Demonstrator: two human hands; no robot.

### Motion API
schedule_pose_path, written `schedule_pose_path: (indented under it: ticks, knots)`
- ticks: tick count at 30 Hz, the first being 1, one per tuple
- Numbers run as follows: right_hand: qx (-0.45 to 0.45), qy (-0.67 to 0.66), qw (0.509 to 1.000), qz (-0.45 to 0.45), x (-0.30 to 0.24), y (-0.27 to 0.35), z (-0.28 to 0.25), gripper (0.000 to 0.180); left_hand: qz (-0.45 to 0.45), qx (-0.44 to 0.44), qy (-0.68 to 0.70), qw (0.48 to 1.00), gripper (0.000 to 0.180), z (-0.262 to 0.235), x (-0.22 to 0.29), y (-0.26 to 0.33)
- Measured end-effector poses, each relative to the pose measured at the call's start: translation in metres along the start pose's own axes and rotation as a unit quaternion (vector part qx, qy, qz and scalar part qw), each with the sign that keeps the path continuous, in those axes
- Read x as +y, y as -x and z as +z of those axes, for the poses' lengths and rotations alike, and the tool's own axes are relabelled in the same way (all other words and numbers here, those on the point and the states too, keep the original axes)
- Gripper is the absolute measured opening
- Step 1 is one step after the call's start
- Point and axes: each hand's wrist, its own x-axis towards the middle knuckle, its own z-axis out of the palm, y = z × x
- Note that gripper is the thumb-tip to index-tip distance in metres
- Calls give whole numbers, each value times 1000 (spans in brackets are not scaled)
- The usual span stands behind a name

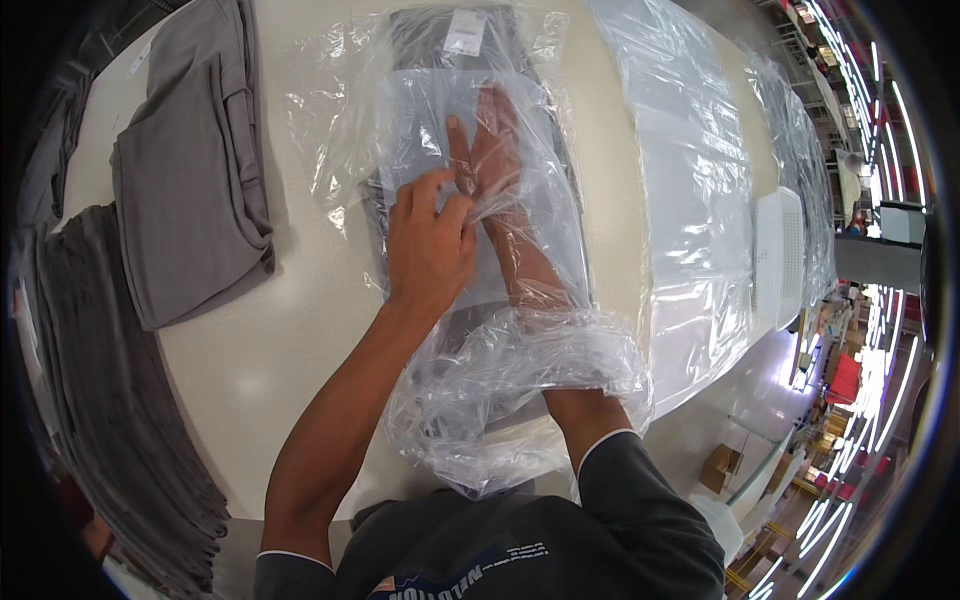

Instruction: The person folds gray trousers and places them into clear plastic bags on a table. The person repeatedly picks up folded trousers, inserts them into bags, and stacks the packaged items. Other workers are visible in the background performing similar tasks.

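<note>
A clear plastic bag [345,165] lies in front of me around a folded dark grey garment [420,38]. A white tag [465,33] and a pale sheet [425,110] rest on the garment. My right hand [497,145] is inside the bag, seen through the film, its thumb apart and its fingers stretched over the sheet. The bag's crumpled mouth surrounds my right forearm. On top of the film, my left hand [430,235] has its fingers bent and pinches the plastic beside my right wrist.
Folded grey trousers [190,180] lie on the pale table [265,385] at left, near a stack of dark grey garments [115,400]. At right are flat clear plastic bags [695,200] and a white perforated plastic object [778,255]. Shelving and cartons [718,467] stand beyond the table.
</note>
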Motion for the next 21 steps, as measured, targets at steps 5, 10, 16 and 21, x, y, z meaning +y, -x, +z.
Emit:
schedule_pose_path:
  ticks: [5, 10, 16, 21]
  knots:
    - [-40, 132, 988, 76, 20, -6, 34, 75, 95, 45, 146, 984, 27, -16, 22, -10]
    - [-3, 187, 978, 90, 15, -25, 63, 71, 203, -11, 128, 971, 27, -44, 32, -9]
    - [55, 149, 987, 13, 34, -67, 68, 62, 44, 107, 121, 986, 39, -59, -58, 0]
    - [40, 113, 991, 55, 87, -126, 59, 57, 16, 28, -73, 997, 51, -24, -150, -3]
